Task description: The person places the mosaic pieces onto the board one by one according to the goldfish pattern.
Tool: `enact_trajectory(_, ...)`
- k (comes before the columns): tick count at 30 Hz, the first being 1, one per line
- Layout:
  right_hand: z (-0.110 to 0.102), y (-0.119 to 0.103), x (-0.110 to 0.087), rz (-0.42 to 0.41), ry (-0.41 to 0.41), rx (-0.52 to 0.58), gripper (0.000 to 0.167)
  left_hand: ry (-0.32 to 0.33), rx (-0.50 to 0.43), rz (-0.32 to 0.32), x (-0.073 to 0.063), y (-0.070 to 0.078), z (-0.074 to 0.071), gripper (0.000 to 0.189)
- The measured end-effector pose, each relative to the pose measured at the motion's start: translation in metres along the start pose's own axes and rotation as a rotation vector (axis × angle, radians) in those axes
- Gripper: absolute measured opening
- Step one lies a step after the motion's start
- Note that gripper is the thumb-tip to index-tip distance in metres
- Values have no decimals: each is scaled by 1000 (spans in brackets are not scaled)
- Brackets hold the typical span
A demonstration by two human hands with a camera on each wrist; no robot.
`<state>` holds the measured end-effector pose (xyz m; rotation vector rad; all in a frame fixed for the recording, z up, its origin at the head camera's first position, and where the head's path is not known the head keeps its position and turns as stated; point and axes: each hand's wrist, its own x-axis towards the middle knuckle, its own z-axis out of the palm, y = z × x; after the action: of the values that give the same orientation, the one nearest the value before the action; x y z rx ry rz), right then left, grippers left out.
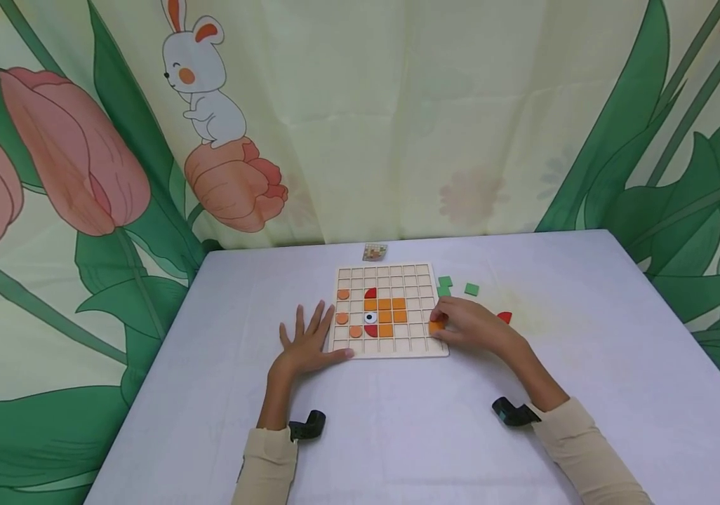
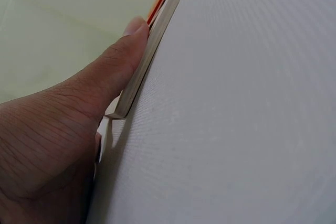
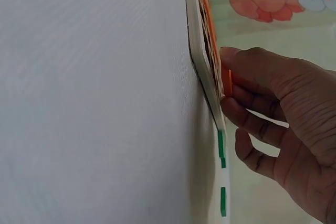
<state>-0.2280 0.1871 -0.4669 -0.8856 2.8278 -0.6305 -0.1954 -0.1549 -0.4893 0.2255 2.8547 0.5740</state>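
A pale wooden grid board [image 1: 420, 344] lies on the table. At its left edge rests my left hand [image 1: 305, 348], fingers spread; in the left wrist view the thumb [image 2: 113, 64] presses along the board's side. My right hand [image 1: 470, 324] pinches an orange square tile [image 1: 436, 327] over the board's right columns. The right wrist view shows that tile [image 3: 227, 81] on edge between thumb and fingers. Set in the grid are several orange squares [image 1: 399, 304], two red quarter-round pieces [image 1: 370, 330], a white eye tile [image 1: 370, 317] and three orange discs [image 1: 356, 331].
Three green square tiles [image 1: 471, 289] lie past the board's right edge. A red piece [image 1: 504, 318] is partly hidden behind the right forearm. Behind the board sits a small patterned item [image 1: 375, 252]. White cloth covers the table [image 1: 398, 421], with a printed curtain [image 1: 360, 140] behind it.
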Motion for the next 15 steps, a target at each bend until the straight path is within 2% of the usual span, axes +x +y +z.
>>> enact_trajectory(4, 0, -6, 7, -20, -18, -18, 25, -3, 9, -1, 1, -1, 0, 106)
enact_trajectory(15, 3, -25, 26, -17, -85, 14, 26, -16, 17, -8, 1, -1, -1, 107)
